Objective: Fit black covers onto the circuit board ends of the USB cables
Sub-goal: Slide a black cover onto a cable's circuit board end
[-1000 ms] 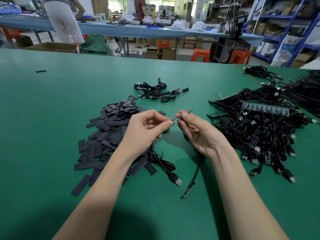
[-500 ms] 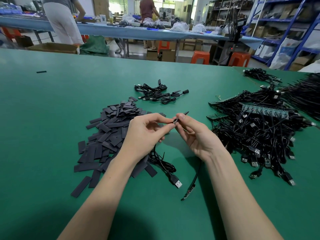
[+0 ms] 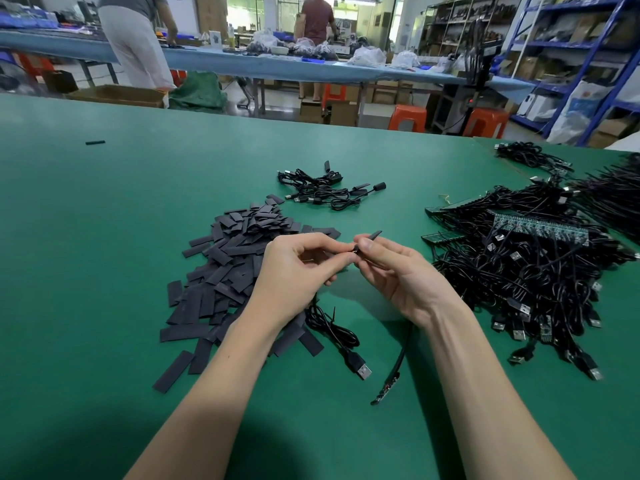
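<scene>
Both hands meet above the green table (image 3: 104, 237), right of the cover pile (image 3: 235, 265). Right hand (image 3: 398, 275) pinches a black cover (image 3: 372, 236); left hand (image 3: 298, 268) pinches the cable (image 3: 341, 336) end against it.

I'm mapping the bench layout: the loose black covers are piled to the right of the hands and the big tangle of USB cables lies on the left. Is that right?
Not quite: the sides are swapped. The head view shows the covers piled to the left of the hands, under the left hand's forearm, and the cable tangle to the right of the right hand.
</scene>
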Motion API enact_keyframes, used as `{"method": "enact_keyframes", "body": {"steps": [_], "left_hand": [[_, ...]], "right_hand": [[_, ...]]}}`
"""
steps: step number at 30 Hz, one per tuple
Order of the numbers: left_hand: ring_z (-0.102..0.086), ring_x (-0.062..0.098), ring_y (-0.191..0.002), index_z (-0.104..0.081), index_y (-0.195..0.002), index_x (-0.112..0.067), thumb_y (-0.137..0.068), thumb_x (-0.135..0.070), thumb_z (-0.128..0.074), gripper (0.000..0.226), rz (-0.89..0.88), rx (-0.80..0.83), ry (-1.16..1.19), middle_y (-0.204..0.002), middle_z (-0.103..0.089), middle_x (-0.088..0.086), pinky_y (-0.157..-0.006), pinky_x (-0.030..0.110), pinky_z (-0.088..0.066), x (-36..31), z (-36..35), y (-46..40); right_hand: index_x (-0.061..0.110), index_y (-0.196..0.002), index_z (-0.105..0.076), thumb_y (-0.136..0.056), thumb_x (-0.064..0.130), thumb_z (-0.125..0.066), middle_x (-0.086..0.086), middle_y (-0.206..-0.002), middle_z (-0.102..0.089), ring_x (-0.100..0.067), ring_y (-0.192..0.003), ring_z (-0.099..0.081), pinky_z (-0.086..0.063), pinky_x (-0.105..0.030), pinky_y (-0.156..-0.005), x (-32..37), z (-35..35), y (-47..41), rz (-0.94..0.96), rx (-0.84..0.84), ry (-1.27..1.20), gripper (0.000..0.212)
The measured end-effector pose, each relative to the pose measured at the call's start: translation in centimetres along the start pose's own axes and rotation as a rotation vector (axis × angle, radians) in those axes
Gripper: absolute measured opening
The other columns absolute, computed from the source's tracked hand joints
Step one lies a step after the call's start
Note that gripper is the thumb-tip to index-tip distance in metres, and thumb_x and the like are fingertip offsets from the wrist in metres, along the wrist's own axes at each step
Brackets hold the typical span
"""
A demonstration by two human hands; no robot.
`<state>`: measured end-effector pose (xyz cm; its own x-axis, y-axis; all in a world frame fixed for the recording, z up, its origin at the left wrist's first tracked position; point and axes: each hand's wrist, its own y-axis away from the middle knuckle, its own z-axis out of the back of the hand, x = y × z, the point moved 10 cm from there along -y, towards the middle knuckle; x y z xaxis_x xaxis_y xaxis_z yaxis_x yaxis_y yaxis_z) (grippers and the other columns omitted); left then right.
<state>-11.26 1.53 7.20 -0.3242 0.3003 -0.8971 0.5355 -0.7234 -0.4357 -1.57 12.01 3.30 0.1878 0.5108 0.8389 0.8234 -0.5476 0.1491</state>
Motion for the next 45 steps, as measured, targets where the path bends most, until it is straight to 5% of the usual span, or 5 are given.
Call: {"method": "enact_keyframes", "body": {"steps": [30, 37, 45], "left_hand": [[-0.068, 0.018, -0.061, -0.078, -0.083, -0.012, -0.082, -0.008, -0.083, 0.006, 0.001, -0.033, -0.016, -0.072, -0.075, 0.006, -0.063, 0.026, -0.056, 0.5, 0.1, 0.1], [-0.074, 0.02, -0.066, -0.077, -0.098, -0.019, -0.084, -0.008, -0.081, 0.018, 0.022, -0.135, 0.043, -0.076, -0.077, 0.004, -0.064, 0.027, -0.059, 0.8, 1.0, 0.1], [-0.074, 0.021, -0.067, -0.078, -0.096, -0.012, -0.084, -0.007, -0.081, 0.014, 0.06, -0.143, 0.034, -0.078, -0.077, 0.003, -0.067, 0.026, -0.06, 1.2, 0.9, 0.1]], "right_hand": [[0.007, -0.084, -0.082, -0.073, 0.012, -0.078, -0.008, -0.087, -0.076, -0.01, -0.073, -0.073, -0.057, -0.015, -0.068, -0.6, 0.3, 0.1, -0.048, 0.021, 0.049, 0.012], [0.015, -0.12, -0.068, -0.086, 0.006, -0.075, -0.013, -0.096, -0.077, -0.02, -0.08, -0.071, -0.059, -0.025, -0.075, 1.9, -0.7, 0.2, 0.266, -0.062, 0.192, 0.036], [0.017, -0.112, -0.072, -0.086, 0.002, -0.077, -0.006, -0.084, -0.077, -0.013, -0.082, -0.071, -0.06, -0.029, -0.081, 3.2, -1.0, 0.7, 0.491, -0.143, 0.262, 0.031]]}}
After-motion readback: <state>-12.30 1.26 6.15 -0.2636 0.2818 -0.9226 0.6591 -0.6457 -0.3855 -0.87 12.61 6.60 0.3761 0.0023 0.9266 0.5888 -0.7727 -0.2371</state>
